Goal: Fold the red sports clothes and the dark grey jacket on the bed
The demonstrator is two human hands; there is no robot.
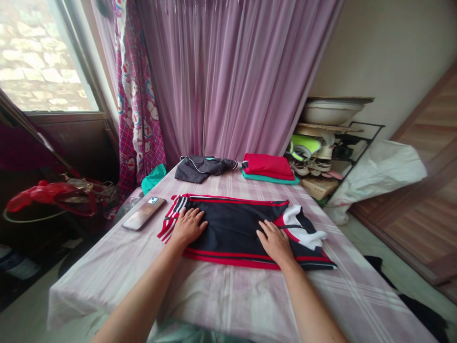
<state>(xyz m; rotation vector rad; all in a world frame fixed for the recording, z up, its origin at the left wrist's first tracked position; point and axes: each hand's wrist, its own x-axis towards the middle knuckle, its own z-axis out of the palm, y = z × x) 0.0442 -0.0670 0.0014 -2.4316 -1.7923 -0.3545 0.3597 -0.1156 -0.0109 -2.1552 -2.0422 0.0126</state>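
Observation:
A black garment [228, 224] with red edges lies flat across the table, its striped red, black and white ribbed end to the left and a white part with red trim to the right. My left hand [189, 225] rests palm down near the striped end, fingers spread. On the right part of the cloth, beside the white piece, my right hand [274, 240] also lies flat with its fingers apart. Neither hand grips the fabric.
A phone [144, 213] lies left of the garment. Behind it are a crumpled dark garment [203, 167] and a folded red and teal stack [268, 166]. The checked tablecloth [228, 295] covers the table. A shoe rack [332, 152] and white sack [382, 171] stand right.

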